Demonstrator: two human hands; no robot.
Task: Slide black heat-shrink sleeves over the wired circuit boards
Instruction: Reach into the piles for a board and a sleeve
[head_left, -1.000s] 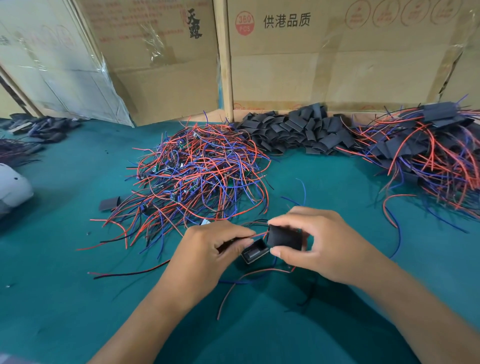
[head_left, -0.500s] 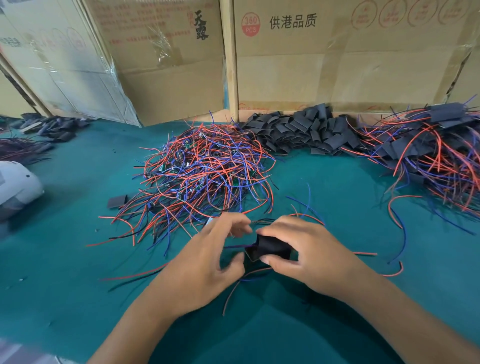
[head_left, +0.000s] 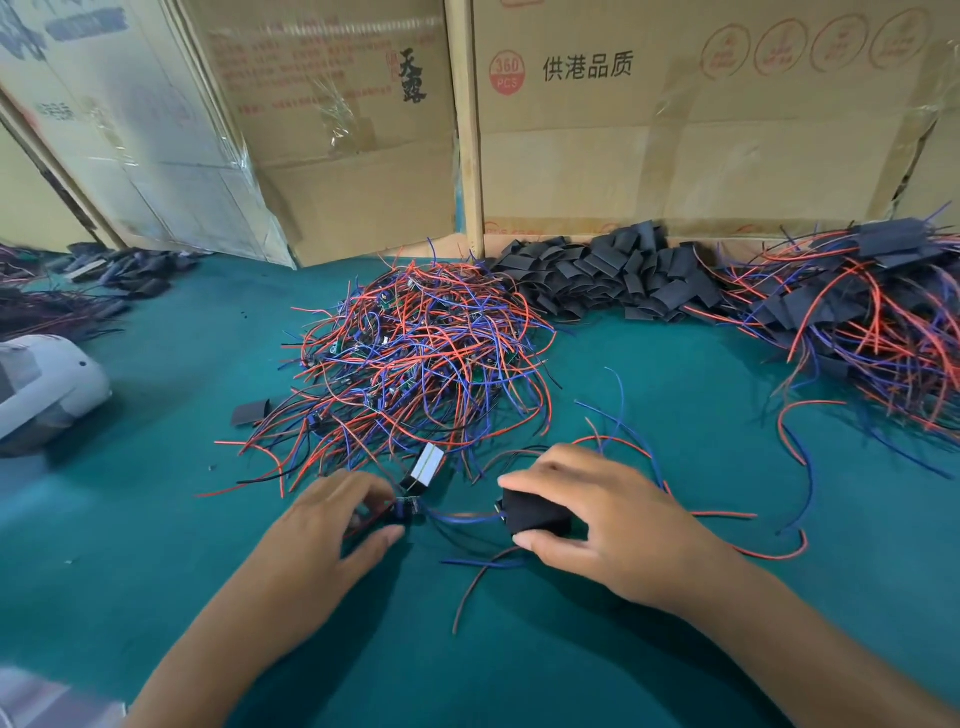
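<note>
Right hand (head_left: 613, 525) pinches a flat black heat-shrink sleeve (head_left: 535, 514) just above the green felt table (head_left: 156, 519); left hand (head_left: 332, 530) pinches a small wired circuit board (head_left: 408, 505), blue wires (head_left: 462, 517) running between them.

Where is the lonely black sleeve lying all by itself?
In the head view, the single black sleeve lies flat on the green table, at the left edge of the bare wire pile, far from both hands.

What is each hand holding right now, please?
Left hand: pinches a small wired circuit board.
Right hand: grips a black heat-shrink sleeve.
</note>
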